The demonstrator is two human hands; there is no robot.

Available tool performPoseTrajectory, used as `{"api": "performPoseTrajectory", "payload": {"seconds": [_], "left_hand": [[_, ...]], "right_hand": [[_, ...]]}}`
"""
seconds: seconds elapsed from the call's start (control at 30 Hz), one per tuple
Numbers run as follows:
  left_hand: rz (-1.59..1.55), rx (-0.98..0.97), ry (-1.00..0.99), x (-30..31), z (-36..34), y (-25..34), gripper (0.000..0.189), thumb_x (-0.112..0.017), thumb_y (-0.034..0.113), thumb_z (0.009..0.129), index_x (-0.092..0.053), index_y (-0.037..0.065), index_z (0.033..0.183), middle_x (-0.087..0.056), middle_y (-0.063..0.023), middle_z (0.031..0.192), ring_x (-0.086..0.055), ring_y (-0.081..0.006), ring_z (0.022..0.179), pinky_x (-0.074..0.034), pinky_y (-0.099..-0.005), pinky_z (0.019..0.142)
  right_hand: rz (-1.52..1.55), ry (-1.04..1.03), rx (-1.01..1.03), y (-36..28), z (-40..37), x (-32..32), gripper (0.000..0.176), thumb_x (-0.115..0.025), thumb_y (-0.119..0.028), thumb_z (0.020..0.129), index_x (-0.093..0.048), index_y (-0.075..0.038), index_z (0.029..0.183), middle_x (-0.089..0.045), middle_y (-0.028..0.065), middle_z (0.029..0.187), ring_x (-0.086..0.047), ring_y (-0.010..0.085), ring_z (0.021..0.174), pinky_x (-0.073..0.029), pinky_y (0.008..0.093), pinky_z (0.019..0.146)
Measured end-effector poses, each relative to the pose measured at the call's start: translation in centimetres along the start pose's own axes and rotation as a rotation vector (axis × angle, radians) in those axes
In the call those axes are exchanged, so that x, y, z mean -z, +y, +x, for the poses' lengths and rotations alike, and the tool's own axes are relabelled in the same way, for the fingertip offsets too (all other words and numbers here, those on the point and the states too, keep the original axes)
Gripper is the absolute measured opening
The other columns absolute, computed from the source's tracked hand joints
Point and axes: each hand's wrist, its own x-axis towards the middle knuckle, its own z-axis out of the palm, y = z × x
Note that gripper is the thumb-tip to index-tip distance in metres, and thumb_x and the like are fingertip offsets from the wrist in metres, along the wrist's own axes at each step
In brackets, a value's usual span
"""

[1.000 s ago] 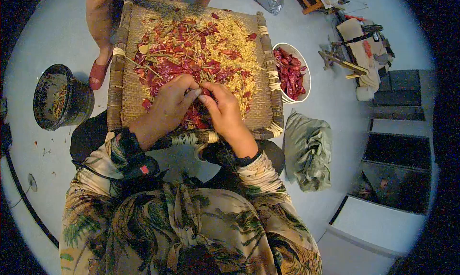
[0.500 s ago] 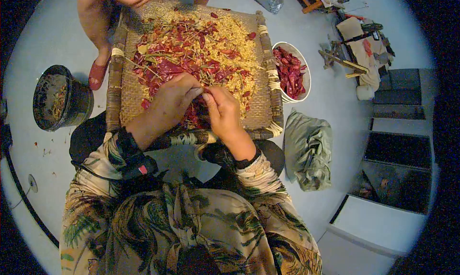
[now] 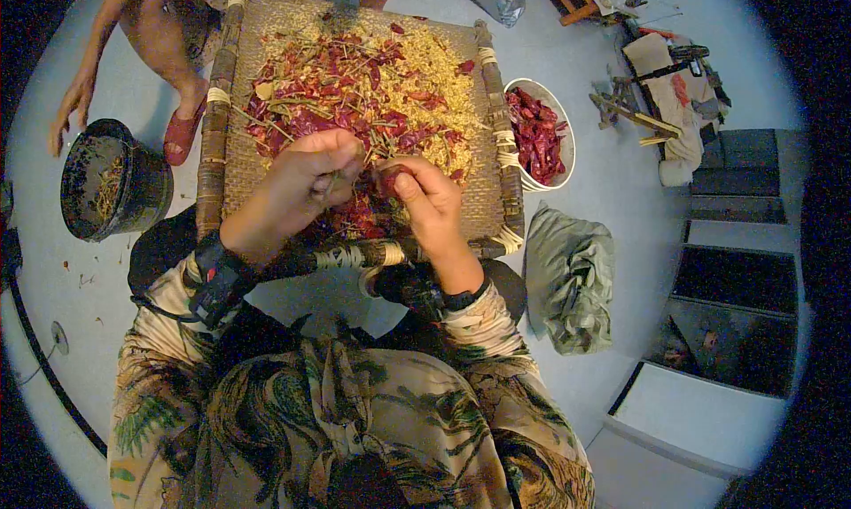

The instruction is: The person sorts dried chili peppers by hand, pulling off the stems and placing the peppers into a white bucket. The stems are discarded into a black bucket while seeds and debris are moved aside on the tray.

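My right hand pinches a dark red dried chili between thumb and fingers, above the near part of a woven tray. Just to its left, my left hand is closed, with what looks like a thin greenish chili stem at its fingers. A small gap separates the two hands. Under and beyond them, red chili pieces, stems and many yellow seeds cover the tray. Both hands hide part of the near chilies.
A white bucket of red chilies stands right of the tray, with a green sack nearer me. On the left is a black bucket containing stems. A co-worker's hand hangs beside it; their red slipper is near the tray.
My hands, together before, have come apart, the left moving slightly left and the right slightly right with the chili. The co-worker's hand has reached out towards the black bucket.
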Motion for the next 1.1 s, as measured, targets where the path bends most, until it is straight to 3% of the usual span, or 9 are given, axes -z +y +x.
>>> {"api": "performPoseTrajectory", "payload": {"seconds": [0.13,0.23,0.33,0.53,0.63,0.73,0.83,1.1], "left_hand": [[0.228,-0.019,0.048,-1.1,-0.8,1.4,0.007,-0.056,0.014,0.087,-0.054,0.008,0.086,-0.050,0.0043,0.070,-0.042,-0.0020,0.053,-0.034,-0.0182,0.049],[0.635,-0.149,0.117,-2.8,-1.3,1.5,0.009,-0.054,0.014,0.088,-0.057,0.006,0.089,-0.055,0.0031,0.077,-0.048,-0.0032,0.067,-0.039,-0.0182,0.060],[0.662,-0.292,0.075,-2.7,-1.2,1.1,0.011,-0.055,0.015,0.088,-0.059,0.004,0.090,-0.057,0.0027,0.082,-0.049,-0.0045,0.078,-0.040,-0.0198,0.068],[0.806,-0.191,0.112,-2.4,-1.3,1.2,0.013,-0.059,0.016,0.086,-0.058,0.004,0.089,-0.057,0.0018,0.080,-0.050,-0.0068,0.074,-0.042,-0.0258,0.066],[1.057,-0.293,0.147,-2.9,-1.6,1.2,0.016,-0.063,0.016,0.083,-0.057,0.003,0.089,-0.058,-0.0040,0.077,-0.052,-0.0125,0.071,-0.042,-0.0284,0.063],[1.231,-0.362,0.140,-2.4,-1.3,0.8,0.017,-0.064,0.015,0.081,-0.055,0.002,0.088,-0.056,-0.0115,0.076,-0.055,-0.0234,0.070,-0.043,-0.0331,0.062],[1.353,-0.555,0.116,-2.0,-1.2,0.0,0.015,-0.060,0.014,0.083,-0.053,0.002,0.086,-0.054,-0.0156,0.078,-0.056,-0.0338,0.073,-0.045,-0.0390,0.065],[1.466,-0.532,0.080,-1.7,-1.3,-0.7,0.012,-0.053,0.013,0.085,-0.050,0.001,0.085,-0.053,-0.0181,0.079,-0.055,-0.0384,0.076,-0.046,-0.0434,0.068]], "right_hand": [[-0.071,0.012,0.085,0.5,0.2,-0.1,0.017,-0.056,-0.012,0.085,-0.061,0.000,0.095,-0.064,0.0135,0.090,-0.062,0.0257,0.082,-0.047,0.0329,0.075],[-0.132,0.035,0.149,0.4,0.3,-0.2,0.016,-0.056,-0.010,0.083,-0.061,0.000,0.096,-0.064,0.0138,0.092,-0.061,0.0272,0.085,-0.047,0.0333,0.078],[-0.194,0.039,0.200,0.4,0.6,0.0,0.016,-0.056,-0.008,0.082,-0.062,0.000,0.095,-0.063,0.0146,0.093,-0.060,0.0289,0.089,-0.046,0.0340,0.080],[-0.270,0.048,0.333,0.4,0.9,0.3,0.019,-0.056,-0.003,0.078,-0.061,-0.002,0.096,-0.061,0.0148,0.094,-0.058,0.0310,0.092,-0.045,0.0367,0.082],[-0.365,0.035,0.373,0.3,1.0,0.4,0.024,-0.055,0.001,0.074,-0.060,-0.002,0.098,-0.060,0.0150,0.095,-0.057,0.0321,0.092,-0.045,0.0380,0.082],[-0.408,0.009,0.413,0.6,1.1,0.4,0.028,-0.056,0.003,0.072,-0.060,-0.003,0.099,-0.060,0.0156,0.094,-0.056,0.0331,0.092,-0.045,0.0386,0.081],[-0.459,-0.010,0.434,0.2,1.1,0.4,0.027,-0.057,0.004,0.071,-0.059,-0.002,0.097,-0.059,0.0159,0.092,-0.056,0.0342,0.091,-0.046,0.0395,0.080],[-0.484,-0.054,0.459,0.7,1.2,0.0,0.023,-0.059,0.003,0.071,-0.059,-0.001,0.094,-0.060,0.0161,0.090,-0.057,0.0354,0.086,-0.048,0.0401,0.074]]}}
